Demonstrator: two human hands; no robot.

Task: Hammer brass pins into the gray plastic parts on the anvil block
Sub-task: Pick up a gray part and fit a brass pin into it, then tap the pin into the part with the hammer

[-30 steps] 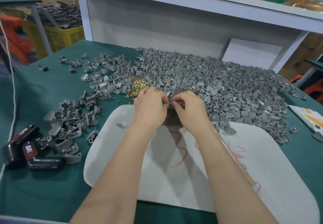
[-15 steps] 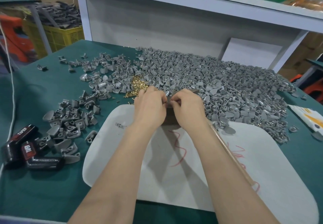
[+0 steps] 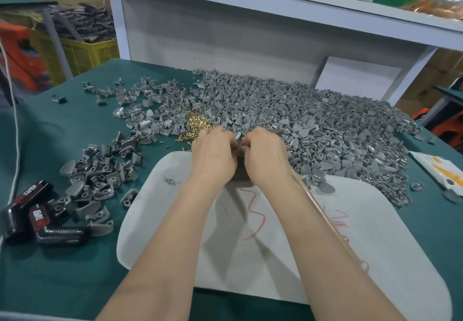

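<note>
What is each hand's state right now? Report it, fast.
Left hand: curled, seems to pinch a gray part.
Right hand: curled beside it; grip hidden, cannot tell.

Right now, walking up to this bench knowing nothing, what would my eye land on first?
First the huge heap of gray plastic parts spilling across the back of the green table, with a small glinting pile of brass pins at its left edge. Then the left hand and right hand, curled together over a dark block at the far edge of a white mat; what they pinch is hidden.
</note>
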